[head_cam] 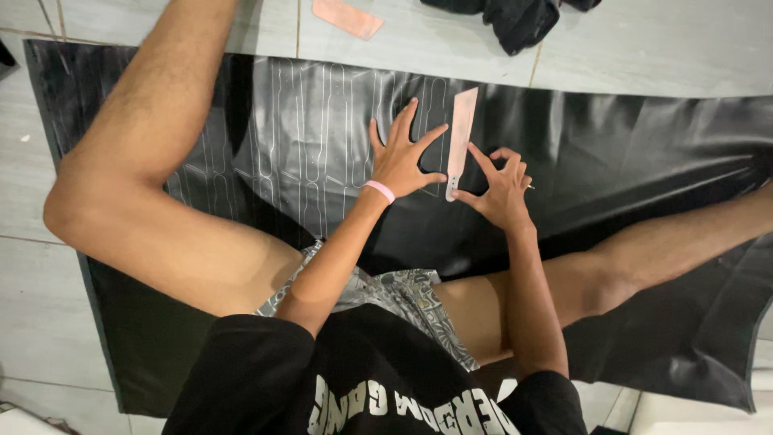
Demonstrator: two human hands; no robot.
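A long pale pink template strip (pixel 462 133) lies on a big black sheet (pixel 644 161) spread over the tiled floor. My left hand (pixel 400 157), with a pink wristband, rests flat on the sheet with fingers spread, its fingertips touching the strip's left edge. My right hand (pixel 501 187) is at the strip's lower right end, fingers curled, and seems to pinch a thin pen or needle-like tool whose tip shows at its right side. White outlines of the same strip shape (pixel 306 137) cover the sheet to the left.
I sit on the sheet with my bent left leg (pixel 137 161) at the left and my right leg (pixel 644 250) stretched to the right. A second pink template (pixel 348 16) and a dark cloth (pixel 515 20) lie on the tiles beyond the sheet.
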